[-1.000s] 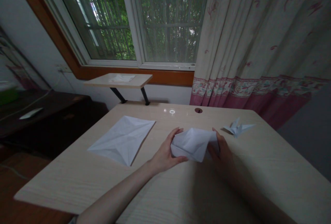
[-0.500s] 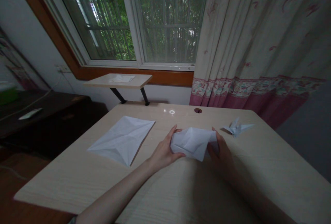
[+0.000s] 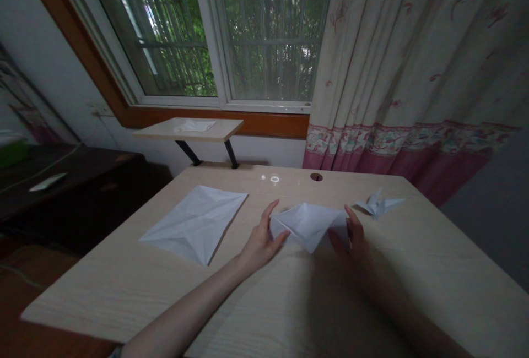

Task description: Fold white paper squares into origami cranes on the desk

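A folded white paper (image 3: 309,224) lies low over the desk between my hands, its lower edge coming to a point. My left hand (image 3: 262,236) grips its left corner, and my right hand (image 3: 351,237) holds its right side in shadow. To the left of my left hand lies a large white sheet (image 3: 194,224) with crease lines, flat on the pale wood desk (image 3: 103,292). Beyond my right hand stands a small white paper crane (image 3: 378,206), with nothing touching it.
A small shelf table (image 3: 188,130) with white paper on it stands behind the desk, below a barred window (image 3: 264,33). A patterned curtain (image 3: 397,99) hangs at the right. At the left is a dark cabinet (image 3: 61,187). The desk has a round cable hole (image 3: 316,177).
The folded paper has dropped closer to the desk and spread flatter, showing a pointed shape. My fingers have opened wider around its sides.
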`<state>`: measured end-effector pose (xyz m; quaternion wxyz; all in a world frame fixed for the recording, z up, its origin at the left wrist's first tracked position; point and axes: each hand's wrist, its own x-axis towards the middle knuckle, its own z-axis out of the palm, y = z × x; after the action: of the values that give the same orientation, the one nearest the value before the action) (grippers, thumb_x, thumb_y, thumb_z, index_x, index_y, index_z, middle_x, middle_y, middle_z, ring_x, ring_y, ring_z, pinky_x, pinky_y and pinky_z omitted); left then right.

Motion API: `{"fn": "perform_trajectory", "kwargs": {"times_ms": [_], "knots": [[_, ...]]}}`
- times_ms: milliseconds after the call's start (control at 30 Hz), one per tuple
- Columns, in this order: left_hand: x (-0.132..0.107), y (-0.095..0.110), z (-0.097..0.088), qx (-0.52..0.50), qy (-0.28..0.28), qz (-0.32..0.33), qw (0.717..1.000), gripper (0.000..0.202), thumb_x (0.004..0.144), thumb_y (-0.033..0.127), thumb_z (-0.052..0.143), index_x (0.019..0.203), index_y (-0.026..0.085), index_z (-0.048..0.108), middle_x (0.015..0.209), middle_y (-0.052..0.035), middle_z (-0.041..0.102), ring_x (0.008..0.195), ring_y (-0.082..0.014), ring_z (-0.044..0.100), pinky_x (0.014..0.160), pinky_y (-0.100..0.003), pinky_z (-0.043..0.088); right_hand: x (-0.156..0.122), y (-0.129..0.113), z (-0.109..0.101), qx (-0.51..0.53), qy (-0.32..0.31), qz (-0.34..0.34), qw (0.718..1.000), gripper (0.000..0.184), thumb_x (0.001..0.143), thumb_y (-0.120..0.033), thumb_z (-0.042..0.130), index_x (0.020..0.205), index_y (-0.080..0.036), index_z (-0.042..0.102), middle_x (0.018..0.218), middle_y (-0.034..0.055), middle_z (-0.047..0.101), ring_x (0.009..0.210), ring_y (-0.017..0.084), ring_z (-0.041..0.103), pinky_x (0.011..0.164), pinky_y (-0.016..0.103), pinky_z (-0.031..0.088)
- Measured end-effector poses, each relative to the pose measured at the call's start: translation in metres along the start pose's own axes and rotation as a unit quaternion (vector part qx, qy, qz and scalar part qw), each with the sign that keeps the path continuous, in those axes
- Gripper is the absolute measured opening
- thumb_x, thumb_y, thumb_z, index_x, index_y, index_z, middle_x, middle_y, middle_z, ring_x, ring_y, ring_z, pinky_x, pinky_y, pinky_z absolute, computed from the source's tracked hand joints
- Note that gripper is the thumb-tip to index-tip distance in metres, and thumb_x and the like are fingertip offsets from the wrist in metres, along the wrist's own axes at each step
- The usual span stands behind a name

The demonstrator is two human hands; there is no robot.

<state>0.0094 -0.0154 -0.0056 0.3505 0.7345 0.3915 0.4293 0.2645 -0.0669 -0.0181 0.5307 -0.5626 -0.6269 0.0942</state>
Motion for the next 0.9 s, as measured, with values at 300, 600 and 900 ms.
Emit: {"fn": "perform_trajectory", "kwargs": {"times_ms": [300,600,900], "knots": [[0.0,0.007,0.002,-0.057,0.012,0.035,0.998,0.049,0.092,0.029,0.056,0.135,0.019,0.034,0.1,-0.0063,0.066,0.085,-0.0184,0.067,0.075,-0.029,0.052,-0.002,-0.004,0.0,-0.047,-0.011,-0.033,0.998,0.052,0.095,-0.044,0.052,0.141,-0.02,0.046,0.118,0.0168,0.069,0.095,0.031,0.071,0.074,0.044,0.061],[-0.004,0.005,0.0,-0.005,0.005,0.068,0.998,0.044,0.092,0.029,0.054,0.133,0.019,0.04,0.103,-0.0073,0.067,0.084,-0.0192,0.067,0.074,-0.03,0.052,-0.006,-0.002,0.001,-0.06,-0.014,-0.079,0.995,0.05,0.096,-0.04,0.049,0.142,-0.023,0.045,0.125,0.0143,0.067,0.104,0.033,0.069,0.082,0.048,0.061],[0.006,0.01,0.004,-0.13,0.043,-0.031,0.99,0.052,0.089,0.034,0.061,0.134,0.02,0.039,0.106,-0.0076,0.071,0.092,-0.0205,0.069,0.078,-0.03,0.052,0.005,-0.01,-0.001,-0.01,-0.035,-0.014,0.999,0.062,0.094,-0.048,0.05,0.151,-0.025,0.04,0.139,0.0133,0.06,0.116,0.034,0.065,0.088,0.048,0.059]]}}
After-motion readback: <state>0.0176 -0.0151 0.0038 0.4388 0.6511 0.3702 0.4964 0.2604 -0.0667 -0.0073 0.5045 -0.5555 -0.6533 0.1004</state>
